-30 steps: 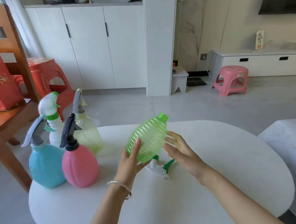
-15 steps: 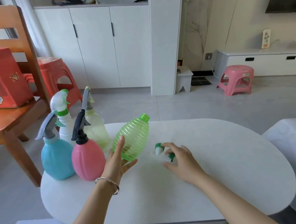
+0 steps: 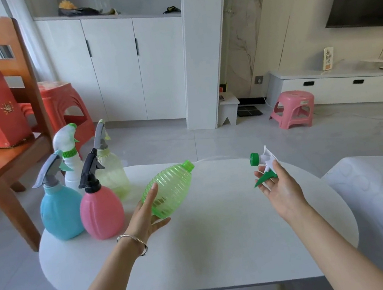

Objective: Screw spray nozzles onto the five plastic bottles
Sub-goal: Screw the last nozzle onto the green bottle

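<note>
Four capped bottles on white oval table; left hand cupping tilted green bottle, right hand loosely pinching nozzle; grey tiled floor, pink stool.

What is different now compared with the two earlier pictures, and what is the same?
The right hand went down to the table, took hold of the spray nozzle lying there, and lifted it up and to the right. The left hand kept its hold on the tilted green bottle. The four bottles with nozzles stayed standing at the left.
</note>
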Available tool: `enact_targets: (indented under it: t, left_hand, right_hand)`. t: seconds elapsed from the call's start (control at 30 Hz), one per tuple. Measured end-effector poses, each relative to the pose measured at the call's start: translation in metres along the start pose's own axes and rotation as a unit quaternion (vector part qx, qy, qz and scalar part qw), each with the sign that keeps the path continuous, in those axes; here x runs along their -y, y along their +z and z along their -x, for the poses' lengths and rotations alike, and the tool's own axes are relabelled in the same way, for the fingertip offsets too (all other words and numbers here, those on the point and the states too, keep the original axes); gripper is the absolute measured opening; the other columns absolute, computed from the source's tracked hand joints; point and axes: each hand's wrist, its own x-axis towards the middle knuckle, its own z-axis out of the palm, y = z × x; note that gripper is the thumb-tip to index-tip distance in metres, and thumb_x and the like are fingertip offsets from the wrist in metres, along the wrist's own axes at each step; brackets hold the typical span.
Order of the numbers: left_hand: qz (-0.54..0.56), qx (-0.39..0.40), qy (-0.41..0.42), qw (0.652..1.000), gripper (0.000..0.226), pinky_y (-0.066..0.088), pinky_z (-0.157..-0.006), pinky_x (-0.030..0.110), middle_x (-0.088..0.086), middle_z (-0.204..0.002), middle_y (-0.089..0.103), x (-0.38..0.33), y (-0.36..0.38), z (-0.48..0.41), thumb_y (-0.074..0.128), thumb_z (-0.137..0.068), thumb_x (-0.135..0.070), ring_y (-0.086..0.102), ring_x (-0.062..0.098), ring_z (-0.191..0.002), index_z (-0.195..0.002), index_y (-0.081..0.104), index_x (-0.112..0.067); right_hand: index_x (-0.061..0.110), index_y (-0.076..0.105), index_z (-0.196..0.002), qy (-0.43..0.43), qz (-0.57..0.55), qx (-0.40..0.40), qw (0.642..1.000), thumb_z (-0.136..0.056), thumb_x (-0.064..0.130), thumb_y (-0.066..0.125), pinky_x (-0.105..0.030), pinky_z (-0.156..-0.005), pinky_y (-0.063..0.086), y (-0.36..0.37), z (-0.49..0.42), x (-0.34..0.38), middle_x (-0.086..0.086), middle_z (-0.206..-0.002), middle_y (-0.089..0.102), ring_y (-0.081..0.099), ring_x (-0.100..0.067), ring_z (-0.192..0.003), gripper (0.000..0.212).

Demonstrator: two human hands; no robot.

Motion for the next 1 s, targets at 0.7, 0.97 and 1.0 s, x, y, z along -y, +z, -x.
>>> enact_targets:
  t: [0.7,0.97,1.0]
  left_hand:
    - [-0.104,0.103,-0.020,0.989,0.075,0.057,-0.078,0.035,0.003,-0.130,0.060,0.001,0.019,0.018,0.060,-0.070,-0.067,0.062,0.023,-0.112,-0.131,0.050,-0.025]
    - [-0.121,0.120,-0.042,0.984,0.079,0.056,-0.066,0.029,0.007,-0.100,0.074,-0.008,0.014,0.020,0.052,-0.062,-0.078,0.071,0.017,-0.076,-0.115,0.063,-0.021]
    - [-0.121,0.121,-0.041,0.984,0.077,0.056,-0.066,0.029,0.006,-0.102,0.074,-0.008,0.013,0.020,0.051,-0.063,-0.077,0.071,0.017,-0.078,-0.115,0.063,-0.021]
  right_hand:
    - [0.020,0.069,-0.097,-0.027,0.244,0.187,0.951,-0.079,0.027,0.071,-0.024,-0.069,0.055,0.013,0.022,-0.009,0.002,-0.080,0.072,0.071,-0.016,-0.077,0.019]
    - [0.024,0.072,-0.098,-0.082,0.293,0.246,0.920,-0.071,0.014,0.080,-0.026,-0.069,0.057,0.018,0.025,0.002,0.003,-0.081,0.070,0.071,-0.014,-0.080,0.030]
    - [0.025,0.072,-0.099,-0.077,0.286,0.251,0.922,-0.069,0.019,0.081,-0.025,-0.068,0.057,0.018,0.025,0.005,0.002,-0.084,0.072,0.071,-0.015,-0.081,0.032]
